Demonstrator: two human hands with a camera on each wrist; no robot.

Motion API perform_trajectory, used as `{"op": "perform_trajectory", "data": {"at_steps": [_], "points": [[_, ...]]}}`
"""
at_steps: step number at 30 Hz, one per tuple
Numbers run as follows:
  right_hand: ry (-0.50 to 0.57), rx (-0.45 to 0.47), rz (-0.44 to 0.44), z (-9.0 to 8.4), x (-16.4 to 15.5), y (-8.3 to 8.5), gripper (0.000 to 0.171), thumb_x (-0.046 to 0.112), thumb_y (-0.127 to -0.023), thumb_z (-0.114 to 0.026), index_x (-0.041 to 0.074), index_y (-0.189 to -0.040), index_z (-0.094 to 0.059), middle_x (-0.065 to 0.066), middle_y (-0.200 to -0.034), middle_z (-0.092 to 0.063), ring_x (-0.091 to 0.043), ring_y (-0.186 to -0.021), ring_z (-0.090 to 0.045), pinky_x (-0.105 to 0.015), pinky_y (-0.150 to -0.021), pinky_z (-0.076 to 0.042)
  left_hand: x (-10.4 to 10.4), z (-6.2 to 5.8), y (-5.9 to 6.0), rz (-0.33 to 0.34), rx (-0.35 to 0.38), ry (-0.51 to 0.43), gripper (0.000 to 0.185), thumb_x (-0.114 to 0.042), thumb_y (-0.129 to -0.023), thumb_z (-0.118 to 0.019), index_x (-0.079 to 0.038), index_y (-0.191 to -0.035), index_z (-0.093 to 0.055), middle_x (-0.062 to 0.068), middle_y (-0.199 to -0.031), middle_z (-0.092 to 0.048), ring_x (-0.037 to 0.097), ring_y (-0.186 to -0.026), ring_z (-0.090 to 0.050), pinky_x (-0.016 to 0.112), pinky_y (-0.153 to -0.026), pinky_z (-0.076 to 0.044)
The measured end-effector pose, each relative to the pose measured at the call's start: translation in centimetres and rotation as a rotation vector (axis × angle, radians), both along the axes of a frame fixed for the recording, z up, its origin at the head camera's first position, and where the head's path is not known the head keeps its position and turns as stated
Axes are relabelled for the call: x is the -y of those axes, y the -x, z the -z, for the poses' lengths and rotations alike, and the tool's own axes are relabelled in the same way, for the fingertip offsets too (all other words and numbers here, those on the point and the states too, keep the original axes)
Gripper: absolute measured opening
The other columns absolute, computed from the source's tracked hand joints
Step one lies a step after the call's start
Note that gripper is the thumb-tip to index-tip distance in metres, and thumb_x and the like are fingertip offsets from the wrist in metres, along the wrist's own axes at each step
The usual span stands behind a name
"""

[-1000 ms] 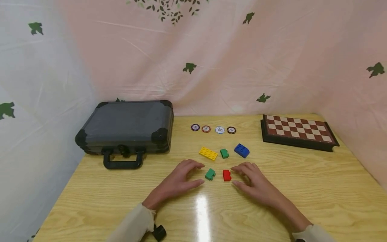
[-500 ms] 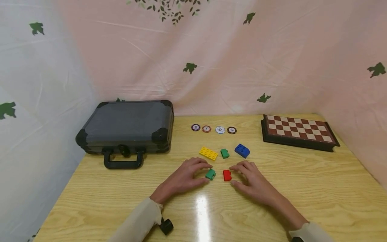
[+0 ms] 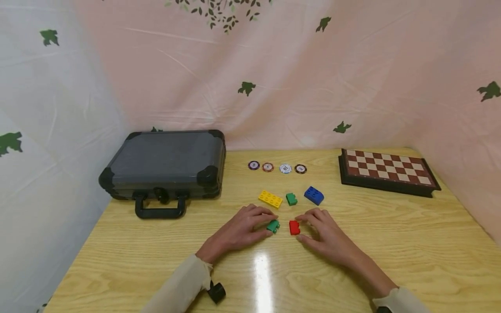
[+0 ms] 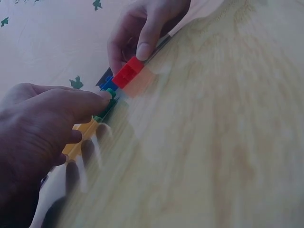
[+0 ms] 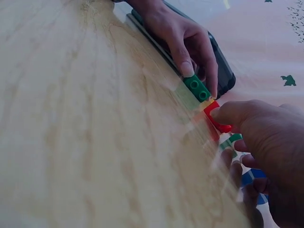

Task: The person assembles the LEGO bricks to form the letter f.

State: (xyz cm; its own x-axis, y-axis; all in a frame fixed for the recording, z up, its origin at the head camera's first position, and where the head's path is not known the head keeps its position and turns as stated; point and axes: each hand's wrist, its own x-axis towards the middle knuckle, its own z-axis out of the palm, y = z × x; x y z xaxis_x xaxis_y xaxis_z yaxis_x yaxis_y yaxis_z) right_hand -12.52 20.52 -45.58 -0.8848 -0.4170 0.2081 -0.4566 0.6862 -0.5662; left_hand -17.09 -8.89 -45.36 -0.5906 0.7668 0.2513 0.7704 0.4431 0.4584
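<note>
In the head view my left hand (image 3: 244, 228) pinches a green toy building brick (image 3: 272, 226) between thumb and fingers. The brick lies on its side, and its studs face right, as the right wrist view also shows. Across a small gap, my right hand (image 3: 328, 234) has thumb and index finger at the two ends of a red toy building brick (image 3: 294, 228), holding it. The red brick's hollow underside (image 4: 127, 73) faces the left hand. Just behind the two hands lie a yellow brick (image 3: 270, 199), a smaller green brick (image 3: 291, 199) and a blue brick (image 3: 314, 195).
Several poker chips (image 3: 285, 168) lie in a row farther back on the wooden table (image 3: 117, 261). A grey case (image 3: 164, 161) with a black handle sits at the back left. At the back right is a checkered board box (image 3: 387, 169). A printed cloth (image 3: 274, 87) hangs behind.
My left hand has moved right, and its thumb and fingers have come around the green brick. The right hand's fingertips have moved slightly left, closer to the red brick. Both bricks stay in place.
</note>
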Motion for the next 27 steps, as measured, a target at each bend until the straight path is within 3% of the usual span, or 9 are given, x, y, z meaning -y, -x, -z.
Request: {"op": "perform_trajectory", "data": {"at_steps": [6,14,27], "points": [[-0.005,-0.037,-0.007,0.24,0.17,0.16,0.033,0.033,-0.096,-0.077,0.021,-0.126,-0.069,0.006,-0.121,-0.057,-0.015,-0.110,-0.048,-0.044,-0.088,-0.047,-0.07,0.08,0.01,-0.012,-0.006,-0.005,0.038,-0.029,-0.102,-0.068,-0.013,-0.137,-0.067,0.002,-0.133,-0.064,0.019,-0.119,-0.055,0.040,-0.104,-0.042],[-0.002,-0.023,0.009,0.29,0.32,0.13,0.033,0.036,-0.096,-0.076,0.021,-0.125,-0.069,0.007,-0.120,-0.058,-0.015,-0.108,-0.048,-0.042,-0.086,-0.046,-0.30,0.05,-0.20,-0.036,0.043,-0.022,0.046,-0.032,-0.100,-0.072,-0.012,-0.140,-0.064,0.000,-0.133,-0.065,0.016,-0.117,-0.055,0.039,-0.105,-0.042],[0.001,-0.059,0.002,0.44,0.36,0.29,0.033,0.031,-0.094,-0.079,0.020,-0.124,-0.070,0.006,-0.119,-0.058,-0.014,-0.106,-0.048,-0.039,-0.084,-0.046,-0.78,0.10,-0.06,-0.036,-0.012,0.008,0.040,-0.030,-0.101,-0.071,-0.012,-0.136,-0.067,0.000,-0.124,-0.064,0.015,-0.108,-0.054,0.035,-0.098,-0.044]]}}
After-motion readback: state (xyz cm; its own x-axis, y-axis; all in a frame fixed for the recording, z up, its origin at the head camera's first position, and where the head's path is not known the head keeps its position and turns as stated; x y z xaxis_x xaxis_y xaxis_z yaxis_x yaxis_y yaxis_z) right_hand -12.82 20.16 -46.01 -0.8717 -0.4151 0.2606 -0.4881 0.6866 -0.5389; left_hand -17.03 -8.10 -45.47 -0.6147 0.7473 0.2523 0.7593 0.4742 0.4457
